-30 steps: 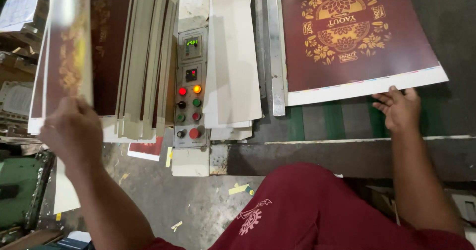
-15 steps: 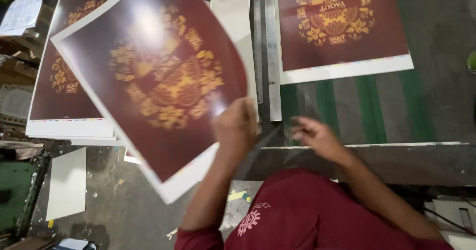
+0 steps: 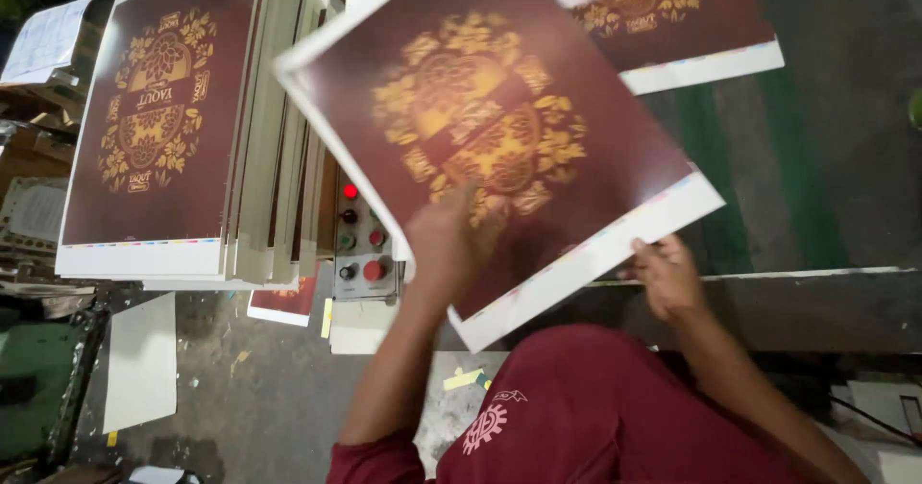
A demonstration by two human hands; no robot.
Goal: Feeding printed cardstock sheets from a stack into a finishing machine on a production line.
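- The printed sheet [image 3: 499,138], dark maroon with a gold ornamental emblem and a white border, is held in the air, tilted, over the gap between the stack on the left and the worktop [image 3: 826,186] on the right.
- Left hand [image 3: 444,244]: on the sheet's near left part, palm and fingers pressed against the printed face. The picture is blurred here; whether the fingers wrap the edge cannot be told.
- Right hand [image 3: 666,275]: at the sheet's near right edge, fingers closed on the white border.
- Change from half a second ago: the sheet has travelled rightward and now partly covers the view of the second sheet [image 3: 672,13] lying on the far side of the worktop. The right hand, then free and reaching over the worktop's near edge, now has hold of the sheet.
- Change from one second ago: the left hand was at the upright stack of sheets [image 3: 163,129] on the left; the right hand rested flat by the sheet on the worktop.
- Judgement: the carried sheet is in transfer from stack to worktop, now under two-hand control, not yet laid down.
- The control panel [image 3: 360,244] with red and dark buttons, near the stack, is again uncovered.
- Paper scraps lie on the floor [image 3: 250,388] below.
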